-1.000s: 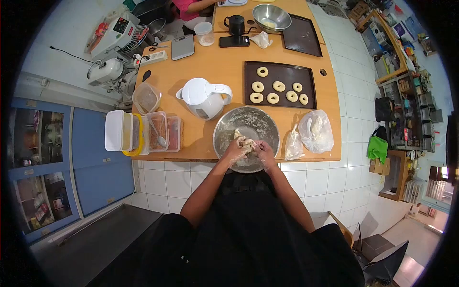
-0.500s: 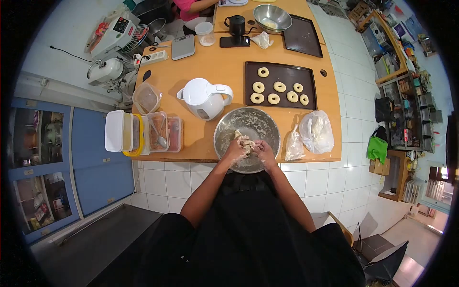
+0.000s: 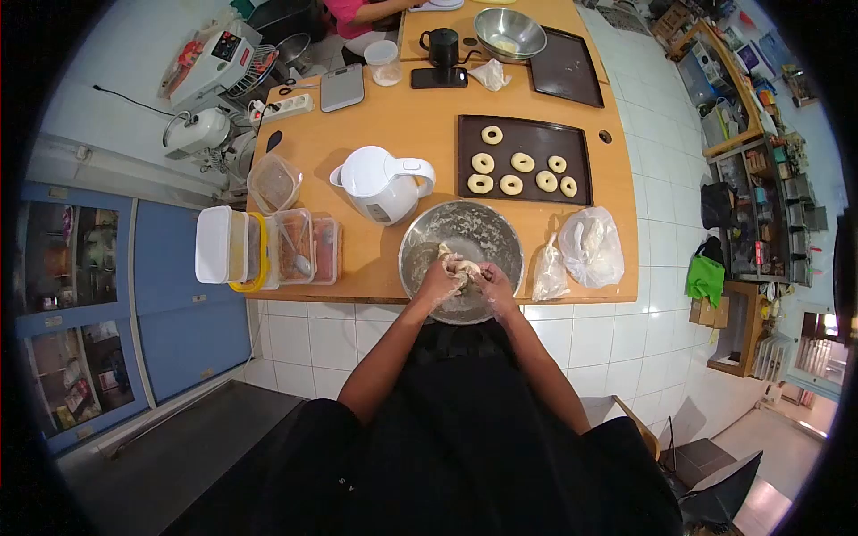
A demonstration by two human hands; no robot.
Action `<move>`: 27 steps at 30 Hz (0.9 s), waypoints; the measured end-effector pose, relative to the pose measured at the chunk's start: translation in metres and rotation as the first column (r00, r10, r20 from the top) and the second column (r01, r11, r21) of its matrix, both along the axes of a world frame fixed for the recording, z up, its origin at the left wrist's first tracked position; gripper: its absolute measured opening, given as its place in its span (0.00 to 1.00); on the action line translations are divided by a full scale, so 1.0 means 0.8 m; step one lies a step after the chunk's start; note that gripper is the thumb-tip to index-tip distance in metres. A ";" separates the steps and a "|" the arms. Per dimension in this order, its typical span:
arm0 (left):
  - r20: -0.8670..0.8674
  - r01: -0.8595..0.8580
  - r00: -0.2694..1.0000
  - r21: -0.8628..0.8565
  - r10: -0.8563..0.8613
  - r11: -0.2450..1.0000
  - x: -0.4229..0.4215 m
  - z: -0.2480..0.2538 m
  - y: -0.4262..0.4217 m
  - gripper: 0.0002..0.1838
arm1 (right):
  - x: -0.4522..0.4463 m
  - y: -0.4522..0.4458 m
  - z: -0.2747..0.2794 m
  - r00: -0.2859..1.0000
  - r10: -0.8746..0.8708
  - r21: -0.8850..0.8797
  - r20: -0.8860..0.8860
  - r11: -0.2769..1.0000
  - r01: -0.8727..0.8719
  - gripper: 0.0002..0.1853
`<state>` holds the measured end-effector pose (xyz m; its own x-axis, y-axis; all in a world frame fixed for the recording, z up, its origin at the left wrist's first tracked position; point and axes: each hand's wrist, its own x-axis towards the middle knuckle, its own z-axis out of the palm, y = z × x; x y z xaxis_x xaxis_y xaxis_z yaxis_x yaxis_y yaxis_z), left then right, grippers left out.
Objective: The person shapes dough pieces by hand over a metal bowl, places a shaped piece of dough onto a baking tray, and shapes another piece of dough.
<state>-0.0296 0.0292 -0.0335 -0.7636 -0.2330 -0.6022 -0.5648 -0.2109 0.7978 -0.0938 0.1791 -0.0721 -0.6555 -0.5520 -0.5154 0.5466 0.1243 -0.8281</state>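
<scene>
A large metal mixing bowl (image 3: 496, 223), its inner wall smeared with dough, stands at the front edge of the table. Inside it, a sticky lump of dough (image 3: 464, 268) is held between both hands. My left hand (image 3: 438, 284) has its fingers closed round the left side of the dough. On the right side, my right hand (image 3: 494, 286) grips the same lump with bent fingers. Dough and flour cling to both hands. Part of the dough is hidden behind the fingers.
A white electric kettle (image 3: 380, 183) stands left behind the bowl. Beyond the bowl lies a dark baking tray (image 3: 527, 134) with several dough rings. Plastic bags (image 3: 591, 247) rest at right, plastic containers (image 3: 295, 246) at left. A person in a pink top (image 3: 349, 11) is at the far end.
My hands have shifted very slightly on the dough inside the bowl. The far person's arm has moved a little. Everything else looks the same.
</scene>
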 end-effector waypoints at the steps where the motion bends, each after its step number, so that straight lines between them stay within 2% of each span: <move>1: -0.059 0.033 0.998 -0.078 -0.037 0.996 0.002 -0.012 0.000 0.25 | 0.000 0.000 0.001 1.000 0.005 0.005 0.010 1.000 -0.005 0.10; 2: -0.116 0.060 0.990 -0.157 -0.079 0.986 0.003 -0.024 0.000 0.25 | 0.000 0.000 0.002 1.000 -0.011 0.017 -0.022 1.000 0.012 0.10; 5: -0.221 0.051 0.971 -0.192 -0.093 0.980 0.002 -0.037 0.004 0.25 | 0.001 -0.001 0.000 0.995 -0.038 0.028 -0.096 0.999 0.041 0.10; 7: -0.209 0.046 0.975 -0.173 -0.082 0.984 0.003 -0.042 0.004 0.27 | -0.002 0.000 -0.003 0.992 -0.033 0.010 -0.121 0.999 0.034 0.10; 10: -0.175 0.043 0.982 -0.152 -0.070 0.987 0.000 -0.044 0.004 0.27 | -0.006 0.005 0.005 0.999 -0.018 0.027 -0.050 0.999 0.019 0.13; 13: -0.140 0.041 0.988 -0.139 -0.060 0.989 0.002 -0.048 0.008 0.27 | -0.004 0.003 0.002 0.998 -0.051 -0.064 0.044 0.997 0.054 0.12; 16: -0.166 0.048 0.983 -0.199 -0.082 0.979 0.003 -0.056 0.009 0.26 | -0.005 0.004 0.003 0.999 -0.018 0.010 0.039 1.000 0.018 0.12; 19: -0.143 0.098 0.979 -0.313 -0.149 0.945 0.001 -0.040 0.010 0.26 | -0.006 0.006 -0.002 0.988 0.063 0.135 -0.142 0.990 -0.044 0.12; 20: -0.122 0.119 0.978 -0.354 -0.172 0.928 0.000 -0.028 0.009 0.26 | -0.007 0.006 -0.004 0.989 0.052 0.120 -0.141 0.992 -0.035 0.12; 22: -0.156 0.092 0.976 -0.321 -0.148 0.943 0.000 -0.029 0.009 0.26 | -0.007 0.004 -0.006 0.990 0.031 0.089 -0.137 0.996 -0.019 0.11; 25: -0.206 0.069 0.971 -0.258 -0.125 0.964 0.002 -0.046 0.005 0.26 | -0.007 0.005 -0.008 0.999 -0.051 -0.016 -0.009 0.999 0.050 0.11; 27: -0.213 0.052 0.972 -0.198 -0.095 0.979 0.003 -0.056 0.003 0.26 | -0.007 0.005 -0.009 0.999 -0.053 -0.008 0.014 0.999 0.053 0.11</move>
<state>-0.0268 0.0317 -0.0782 -0.8915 -0.2647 -0.3676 -0.3792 -0.0076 0.9253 -0.0993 0.1827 -0.0790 -0.6767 -0.5214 -0.5198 0.5633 0.0879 -0.8215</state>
